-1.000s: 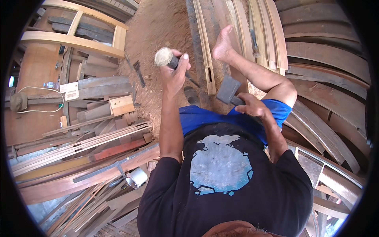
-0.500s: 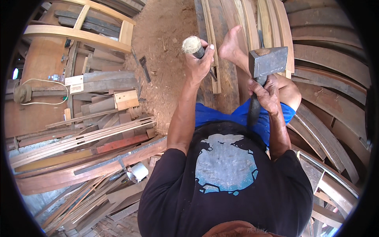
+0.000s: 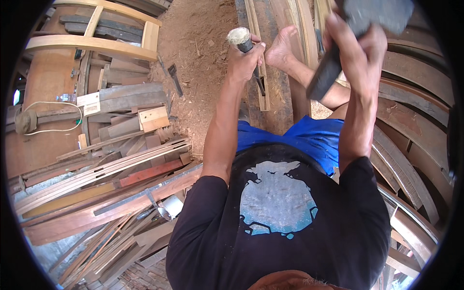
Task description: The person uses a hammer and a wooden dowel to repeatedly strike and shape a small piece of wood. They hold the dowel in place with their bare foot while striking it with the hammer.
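Observation:
My left hand [image 3: 245, 62] is wrapped round the dark handle of a chisel [image 3: 239, 36], whose pale, battered top end sticks up above the fist. Its dark blade slants down to a slot in a narrow light wood strip [image 3: 264, 102]. That strip lies lengthwise on a thick, worn wooden beam [image 3: 280, 104] in front of me. High at the right, my right hand [image 3: 357, 53] grips the dark handle of a mallet [image 3: 379, 14]. The mallet's heavy grey head is raised and partly cut off by the picture's dark rim.
My bare foot [image 3: 282, 46] rests on the boards beside the strip. A light wood frame [image 3: 92, 42] lies at the far left. Stacked planks [image 3: 106, 166] and a white cup [image 3: 170, 207] are at the left. Curved timbers [image 3: 411, 111] fill the right; sawdust [image 3: 193, 63] covers the floor.
My right hand has lifted the mallet up and to the right, tilting it. The left hand and chisel have shifted only slightly, and the blade now reaches the strip's slot.

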Demonstrator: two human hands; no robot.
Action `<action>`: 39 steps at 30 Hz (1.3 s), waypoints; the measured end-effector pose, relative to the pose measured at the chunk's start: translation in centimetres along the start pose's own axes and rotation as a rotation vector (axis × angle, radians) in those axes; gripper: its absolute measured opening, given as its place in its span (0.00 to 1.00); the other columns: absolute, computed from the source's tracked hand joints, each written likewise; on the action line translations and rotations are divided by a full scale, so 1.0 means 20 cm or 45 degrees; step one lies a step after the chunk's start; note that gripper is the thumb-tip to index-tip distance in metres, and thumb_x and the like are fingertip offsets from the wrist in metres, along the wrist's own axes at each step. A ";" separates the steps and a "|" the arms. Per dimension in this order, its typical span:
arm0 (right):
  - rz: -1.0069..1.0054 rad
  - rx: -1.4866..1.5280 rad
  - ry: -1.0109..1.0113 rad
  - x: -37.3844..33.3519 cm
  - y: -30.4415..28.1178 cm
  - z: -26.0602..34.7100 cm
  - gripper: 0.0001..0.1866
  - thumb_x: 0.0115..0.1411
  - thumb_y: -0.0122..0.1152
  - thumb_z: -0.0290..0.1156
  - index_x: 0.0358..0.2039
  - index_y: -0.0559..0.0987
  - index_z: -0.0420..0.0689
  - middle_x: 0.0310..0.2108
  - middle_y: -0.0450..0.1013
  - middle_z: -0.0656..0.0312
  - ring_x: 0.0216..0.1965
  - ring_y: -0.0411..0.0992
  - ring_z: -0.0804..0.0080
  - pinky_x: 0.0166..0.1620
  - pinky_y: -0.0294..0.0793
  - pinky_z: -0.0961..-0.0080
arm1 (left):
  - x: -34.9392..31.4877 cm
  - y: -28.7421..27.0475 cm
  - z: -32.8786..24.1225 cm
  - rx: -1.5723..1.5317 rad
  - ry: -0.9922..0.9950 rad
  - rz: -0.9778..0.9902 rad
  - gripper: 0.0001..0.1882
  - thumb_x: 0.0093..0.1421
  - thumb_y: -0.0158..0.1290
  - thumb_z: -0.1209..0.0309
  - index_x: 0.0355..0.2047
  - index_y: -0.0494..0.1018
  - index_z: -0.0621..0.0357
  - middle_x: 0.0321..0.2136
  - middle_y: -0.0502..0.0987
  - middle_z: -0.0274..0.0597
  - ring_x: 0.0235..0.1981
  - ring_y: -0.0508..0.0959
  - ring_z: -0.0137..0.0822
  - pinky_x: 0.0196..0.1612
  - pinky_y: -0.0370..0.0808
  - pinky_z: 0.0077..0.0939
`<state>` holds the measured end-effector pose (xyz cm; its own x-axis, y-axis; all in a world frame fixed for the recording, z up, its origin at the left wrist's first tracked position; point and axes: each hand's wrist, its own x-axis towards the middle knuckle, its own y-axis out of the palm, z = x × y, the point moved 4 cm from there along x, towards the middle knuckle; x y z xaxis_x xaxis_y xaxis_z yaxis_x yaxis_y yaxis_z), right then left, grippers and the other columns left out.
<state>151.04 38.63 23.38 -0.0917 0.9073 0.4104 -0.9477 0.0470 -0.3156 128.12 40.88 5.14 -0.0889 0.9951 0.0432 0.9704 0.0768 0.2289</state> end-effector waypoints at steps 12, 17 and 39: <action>0.081 -0.440 -0.645 0.20 0.31 0.32 0.10 0.61 0.64 0.30 0.39 0.79 0.37 0.24 0.77 0.58 0.28 0.74 0.76 0.30 0.71 0.74 | -0.24 -0.03 0.11 0.186 0.076 -0.091 0.08 0.59 0.58 0.78 0.38 0.71 0.60 0.23 0.74 0.34 0.20 0.73 0.22 0.22 0.70 0.18; 0.181 -0.324 -0.487 0.18 0.09 0.14 0.05 0.59 0.65 0.27 0.34 0.81 0.40 0.27 0.78 0.61 0.25 0.74 0.79 0.27 0.71 0.80 | -0.34 0.10 0.02 0.381 0.232 -0.022 0.05 0.59 0.57 0.79 0.36 0.74 0.61 0.25 0.75 0.32 0.24 0.74 0.20 0.26 0.70 0.16; 0.734 -0.780 -0.305 -0.16 0.12 0.02 0.12 0.55 0.67 0.31 0.30 0.76 0.35 0.25 0.77 0.45 0.29 0.78 0.46 0.34 0.76 0.56 | -0.56 0.19 0.04 0.463 0.343 0.005 0.06 0.61 0.57 0.76 0.38 0.78 0.63 0.31 0.80 0.37 0.33 0.77 0.23 0.36 0.75 0.22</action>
<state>148.87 35.69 21.75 -0.6334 0.7495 0.1924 -0.4093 -0.1135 -0.9053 132.89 30.09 4.82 -0.0938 0.9474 0.3059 0.9823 0.1381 -0.1265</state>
